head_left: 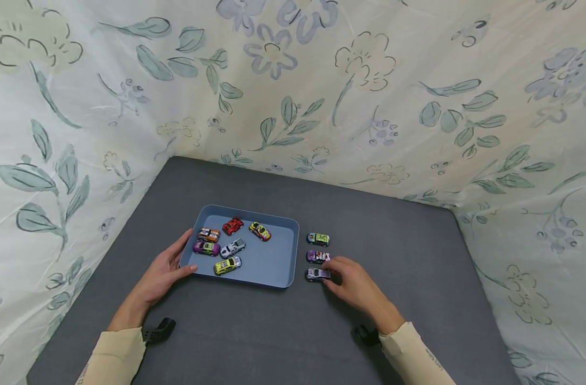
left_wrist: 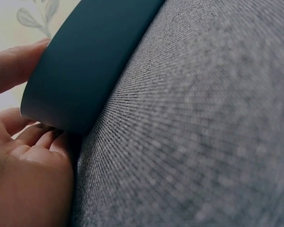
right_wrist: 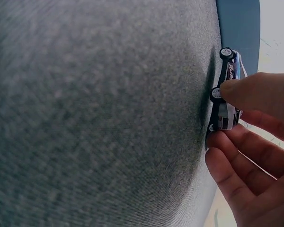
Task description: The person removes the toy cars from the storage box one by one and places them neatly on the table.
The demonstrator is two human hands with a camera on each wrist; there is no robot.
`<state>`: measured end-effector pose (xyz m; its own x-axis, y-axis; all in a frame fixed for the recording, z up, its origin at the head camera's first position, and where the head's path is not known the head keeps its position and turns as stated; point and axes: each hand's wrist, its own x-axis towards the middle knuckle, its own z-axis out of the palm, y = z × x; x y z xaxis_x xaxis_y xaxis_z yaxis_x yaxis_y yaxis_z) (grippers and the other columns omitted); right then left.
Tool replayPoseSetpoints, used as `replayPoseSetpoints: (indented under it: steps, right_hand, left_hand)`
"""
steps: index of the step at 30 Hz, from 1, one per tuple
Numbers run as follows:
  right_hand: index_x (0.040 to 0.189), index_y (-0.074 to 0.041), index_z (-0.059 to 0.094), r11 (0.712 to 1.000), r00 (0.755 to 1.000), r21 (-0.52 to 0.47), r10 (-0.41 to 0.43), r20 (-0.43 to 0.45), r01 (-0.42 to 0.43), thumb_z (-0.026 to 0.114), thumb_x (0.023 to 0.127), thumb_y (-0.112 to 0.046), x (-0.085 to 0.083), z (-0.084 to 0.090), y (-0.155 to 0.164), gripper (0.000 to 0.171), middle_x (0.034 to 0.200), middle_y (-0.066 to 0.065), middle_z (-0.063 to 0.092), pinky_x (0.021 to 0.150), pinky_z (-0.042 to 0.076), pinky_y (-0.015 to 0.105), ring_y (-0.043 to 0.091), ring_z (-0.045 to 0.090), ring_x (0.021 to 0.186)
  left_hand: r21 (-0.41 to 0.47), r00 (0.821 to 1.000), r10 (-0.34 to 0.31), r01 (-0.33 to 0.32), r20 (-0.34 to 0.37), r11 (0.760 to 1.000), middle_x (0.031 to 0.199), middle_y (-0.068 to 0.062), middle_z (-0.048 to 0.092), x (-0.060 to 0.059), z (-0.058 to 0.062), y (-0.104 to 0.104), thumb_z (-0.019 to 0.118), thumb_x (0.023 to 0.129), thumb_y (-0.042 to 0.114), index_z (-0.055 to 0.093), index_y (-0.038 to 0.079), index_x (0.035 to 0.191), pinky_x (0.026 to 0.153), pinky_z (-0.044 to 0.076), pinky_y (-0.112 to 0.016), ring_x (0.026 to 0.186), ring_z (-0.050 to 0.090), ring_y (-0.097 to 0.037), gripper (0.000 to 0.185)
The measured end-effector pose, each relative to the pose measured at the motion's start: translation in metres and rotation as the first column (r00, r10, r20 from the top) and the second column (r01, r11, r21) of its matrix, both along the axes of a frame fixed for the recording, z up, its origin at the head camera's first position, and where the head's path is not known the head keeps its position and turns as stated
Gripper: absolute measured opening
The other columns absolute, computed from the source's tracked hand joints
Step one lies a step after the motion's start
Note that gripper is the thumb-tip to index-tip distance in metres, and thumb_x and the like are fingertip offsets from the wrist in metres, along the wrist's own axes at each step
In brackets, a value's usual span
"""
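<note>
A grey cloth-covered table (head_left: 418, 267) fills the lower scene, backed by a floral sheet (head_left: 322, 80) beyond both hands. A blue tray (head_left: 274, 262) lies on the table between the hands, nearer the left one. The left hand (head_left: 163, 272) holds the tray's near left corner, thumb along the front edge and fingers up the left side; the left wrist view shows the fingers loosely bent against the tray wall. The right hand (head_left: 353, 283) rests on the table just right of the tray, its thumb and fingertips pinching a silver toy car (head_left: 317, 274). Just beyond that car, away from the right hand, sit a purple toy car (head_left: 317, 256) and then a green toy car (head_left: 318, 239), in a row. Inside the tray, just beyond the left fingertips, lie six more toy cars (head_left: 230, 243).
</note>
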<state>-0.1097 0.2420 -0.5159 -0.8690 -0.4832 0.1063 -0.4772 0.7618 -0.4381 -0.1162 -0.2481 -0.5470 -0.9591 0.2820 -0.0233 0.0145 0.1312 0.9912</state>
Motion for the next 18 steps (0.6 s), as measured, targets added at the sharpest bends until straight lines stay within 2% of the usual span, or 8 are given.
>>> replayPoseSetpoints:
  steps: [18]
  right_hand:
    - [0.116,-0.015,0.078,1.000,1.000,0.002,-0.007,0.018,0.007,0.090,0.089,-0.009,-0.0007,-0.0023,0.0025,0.030,0.109,-0.004,0.070,0.085,0.058,0.044,0.016,0.066,0.094]
  left_hand:
    - [0.025,1.000,-0.011,0.012,-0.005,1.000,0.175,-0.033,0.010,0.0002,0.0023,-0.0004,0.073,0.101,-0.005,0.013,0.002,0.173,0.106,0.041,-0.010,0.156,0.017,-0.056,0.094]
